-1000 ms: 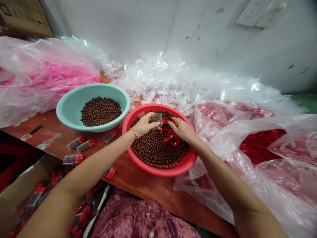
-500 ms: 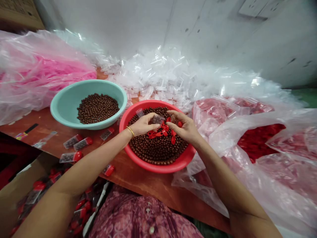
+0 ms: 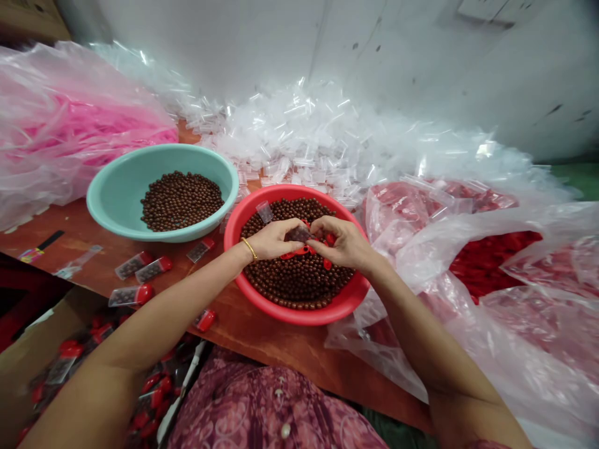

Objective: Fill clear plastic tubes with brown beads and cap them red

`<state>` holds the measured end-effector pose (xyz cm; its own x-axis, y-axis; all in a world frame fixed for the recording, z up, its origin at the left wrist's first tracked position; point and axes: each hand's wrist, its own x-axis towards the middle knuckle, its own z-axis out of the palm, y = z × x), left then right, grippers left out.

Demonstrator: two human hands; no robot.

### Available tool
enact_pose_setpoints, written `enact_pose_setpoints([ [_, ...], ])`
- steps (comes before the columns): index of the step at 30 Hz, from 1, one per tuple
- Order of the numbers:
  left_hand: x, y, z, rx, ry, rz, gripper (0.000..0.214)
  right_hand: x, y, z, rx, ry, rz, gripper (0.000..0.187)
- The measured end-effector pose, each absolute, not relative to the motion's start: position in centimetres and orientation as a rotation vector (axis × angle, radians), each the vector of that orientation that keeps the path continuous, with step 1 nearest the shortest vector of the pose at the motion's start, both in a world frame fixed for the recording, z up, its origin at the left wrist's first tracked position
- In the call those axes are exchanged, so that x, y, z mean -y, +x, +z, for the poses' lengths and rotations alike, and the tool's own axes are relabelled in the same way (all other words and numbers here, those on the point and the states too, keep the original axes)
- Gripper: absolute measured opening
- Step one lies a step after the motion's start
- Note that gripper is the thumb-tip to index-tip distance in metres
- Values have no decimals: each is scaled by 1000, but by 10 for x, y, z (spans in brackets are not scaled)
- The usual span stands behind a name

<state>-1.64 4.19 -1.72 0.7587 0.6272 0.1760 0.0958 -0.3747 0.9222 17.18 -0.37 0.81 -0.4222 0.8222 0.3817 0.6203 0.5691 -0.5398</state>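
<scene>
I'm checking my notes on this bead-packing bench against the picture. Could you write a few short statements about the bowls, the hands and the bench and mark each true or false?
1. Both hands meet over the red bowl. True: the left hand and right hand pinch a small clear tube of brown beads between them.
2. The teal bowl is empty. False: it holds a heap of brown beads.
3. The left wrist wears a gold bangle. True.
4. Filled tubes with red caps lie on the bench right of the red bowl. False: they lie to its left, in front of the teal bowl.
5. Red caps lie on the beads in the red bowl. True.
</scene>
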Motion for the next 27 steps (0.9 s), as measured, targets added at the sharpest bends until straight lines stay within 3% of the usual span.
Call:
enact_pose_setpoints([
  [9, -40, -15, -14, -467, 1874, 565, 13, 5, 170, 9, 2028, -1180, 771, 24],
  [14, -44, -15, -16, -505, 1640, 653, 20, 6, 170, -2, 1468, -1288, 980, 26],
  [20, -46, -17, -18, -514, 1374, 565, 27, -2, 171, -6, 637, -1337, 1458, 24],
  [27, -40, -17, -17, -404, 1338, 207, 37, -5, 163, 4, 390, -1055, 1477, 25],
])
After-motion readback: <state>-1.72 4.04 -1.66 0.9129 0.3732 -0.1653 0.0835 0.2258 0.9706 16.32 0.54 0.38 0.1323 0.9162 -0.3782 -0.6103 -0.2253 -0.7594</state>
